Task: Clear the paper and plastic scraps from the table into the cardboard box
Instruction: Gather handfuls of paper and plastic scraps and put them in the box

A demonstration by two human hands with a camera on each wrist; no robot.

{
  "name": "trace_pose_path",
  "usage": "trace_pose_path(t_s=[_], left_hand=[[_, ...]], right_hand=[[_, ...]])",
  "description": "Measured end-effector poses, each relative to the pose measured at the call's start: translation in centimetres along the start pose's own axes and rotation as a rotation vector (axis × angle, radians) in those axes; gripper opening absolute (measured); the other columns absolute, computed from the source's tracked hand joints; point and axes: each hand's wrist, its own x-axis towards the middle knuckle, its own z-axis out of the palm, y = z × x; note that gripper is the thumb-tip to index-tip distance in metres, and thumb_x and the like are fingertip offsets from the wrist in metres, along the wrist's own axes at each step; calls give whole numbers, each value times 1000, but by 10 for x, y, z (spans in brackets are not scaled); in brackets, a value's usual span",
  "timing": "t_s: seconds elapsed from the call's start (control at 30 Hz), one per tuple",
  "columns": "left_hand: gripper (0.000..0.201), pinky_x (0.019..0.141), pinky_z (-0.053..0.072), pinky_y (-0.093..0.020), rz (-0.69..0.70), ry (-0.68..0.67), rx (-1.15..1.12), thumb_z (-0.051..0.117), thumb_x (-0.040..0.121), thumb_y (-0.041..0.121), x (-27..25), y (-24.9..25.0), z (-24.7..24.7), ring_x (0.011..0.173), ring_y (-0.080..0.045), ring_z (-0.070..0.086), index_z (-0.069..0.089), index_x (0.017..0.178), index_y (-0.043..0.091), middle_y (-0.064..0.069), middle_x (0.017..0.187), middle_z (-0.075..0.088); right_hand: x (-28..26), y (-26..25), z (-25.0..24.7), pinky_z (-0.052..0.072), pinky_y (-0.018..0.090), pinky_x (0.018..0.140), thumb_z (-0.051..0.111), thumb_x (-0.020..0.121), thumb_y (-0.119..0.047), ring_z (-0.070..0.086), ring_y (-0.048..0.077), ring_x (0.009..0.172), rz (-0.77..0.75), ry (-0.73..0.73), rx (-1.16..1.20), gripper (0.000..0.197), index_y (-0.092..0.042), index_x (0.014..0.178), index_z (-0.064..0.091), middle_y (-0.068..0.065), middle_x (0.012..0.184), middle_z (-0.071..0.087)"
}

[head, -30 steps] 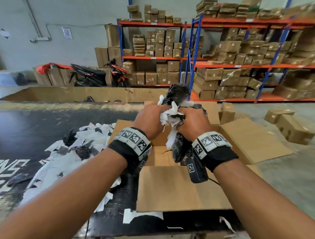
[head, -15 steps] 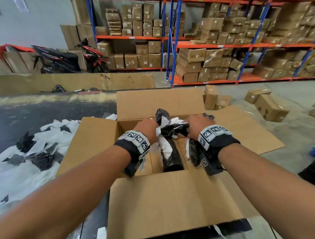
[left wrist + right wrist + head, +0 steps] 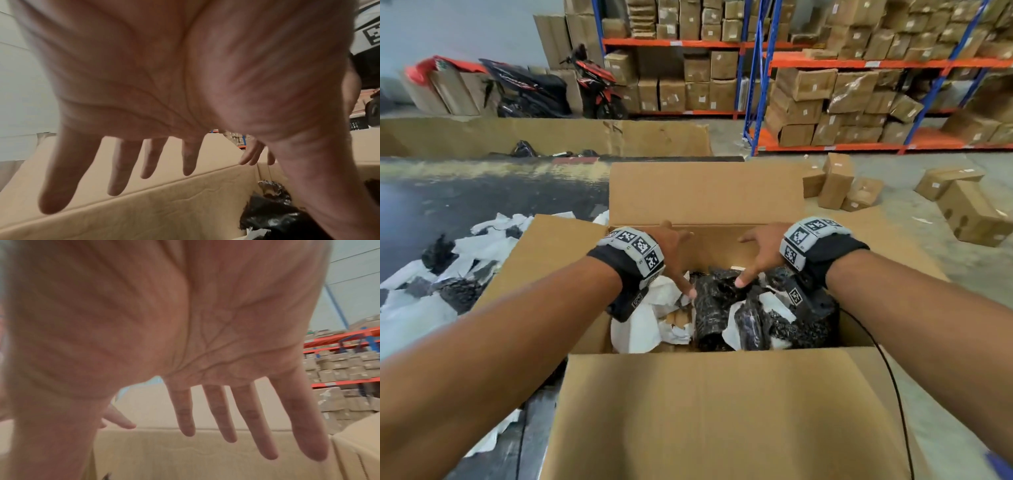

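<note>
Both hands hang over the open cardboard box (image 3: 709, 394), palms down, holding nothing. The left hand (image 3: 674, 253) has its fingers spread and straight, and the left wrist view shows the palm (image 3: 164, 73) wide open above the box's far inner wall. The right hand (image 3: 760, 253) is likewise splayed, its thumb tip just above the scraps; the right wrist view shows four straight fingers (image 3: 218, 412) apart from one another against the same wall. The two hands are near each other but not touching.

Directly under the hands, inside the box, lies a heap of scraps: crumpled white paper (image 3: 640, 325) on the box's left side and black plastic (image 3: 722, 308) from the middle to its right side. In the left wrist view a lump of the black plastic (image 3: 273, 216) sits low in the box near the far wall.

The box's four flaps are folded outward, the near one towards the person, the far one standing up. To the left of the box, on the dark table (image 3: 465, 195), more white paper and black plastic scraps (image 3: 448, 270) lie loose in a spread pile that reaches the box's left flap.

Beyond the box, small cartons (image 3: 962, 205) lie on the concrete floor to its right, and blue-and-orange shelving (image 3: 859, 63) stacked with cartons stands behind. A parked motor scooter (image 3: 592, 85) is further back on the box's left.
</note>
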Motion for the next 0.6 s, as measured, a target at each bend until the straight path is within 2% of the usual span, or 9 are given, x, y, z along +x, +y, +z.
trace_pose_path(t_s=[0.07,0.17,0.2,0.27,0.33,0.4,0.5,0.53,0.6], left_hand=[[139,111,36,-58,-18,-93,45,87,53,68,5,9,2,146,-40,27,5,159,33,-11,162,15],[157,108,36,-66,-81,-198,100,87,31,76,20,17,16,145,-46,25,-5,155,47,-13,163,5],[156,110,34,-65,-101,-235,120,87,34,75,25,18,23,146,-47,22,-9,154,48,-13,164,2],[147,116,27,-61,-124,-331,133,87,51,69,31,21,35,151,-42,10,-16,154,45,-9,167,-8],[139,120,22,-53,-139,-420,116,83,64,64,37,22,48,153,-34,6,-18,156,37,-3,167,-10],[139,121,21,-51,-170,-488,80,84,64,64,46,18,61,154,-30,8,-17,156,36,-1,168,-8],[158,119,26,-53,-185,-519,40,86,36,78,56,11,80,152,-32,15,-15,153,44,0,168,-1],[164,118,28,-53,-174,-511,40,84,26,81,58,11,86,151,-32,18,-14,153,46,0,168,3],[160,117,31,-49,-138,-468,35,84,31,80,59,15,92,148,-32,26,-8,156,41,-4,167,11]], right_hand=[[7,1,2,28,45,116,77,64,-69,27,28,146,-50,-90,-67,122,-25,158,12,1,164,18],[19,1,12,26,51,115,83,65,-59,17,31,149,-86,-226,-107,129,-29,157,-3,2,165,3],[24,0,18,26,52,115,85,65,-56,14,32,150,-86,-267,-113,132,-31,157,-7,4,165,1],[34,2,32,27,54,116,87,63,-55,12,33,150,-89,-338,-147,137,-34,155,-11,6,165,-2],[42,8,43,28,52,116,87,64,-53,14,32,150,-112,-374,-164,136,-35,155,-12,4,165,-2],[46,13,53,28,49,117,89,62,-51,18,30,149,-168,-348,-168,137,-36,154,-11,2,165,2],[45,12,70,31,41,115,88,66,-49,26,31,146,-199,-293,-224,129,-22,157,1,10,163,14],[45,11,77,30,41,113,86,68,-50,22,32,147,-173,-285,-261,125,-17,157,5,13,164,8],[43,8,84,27,42,114,84,69,-52,14,33,149,-133,-272,-280,123,-13,157,7,15,164,-3]])
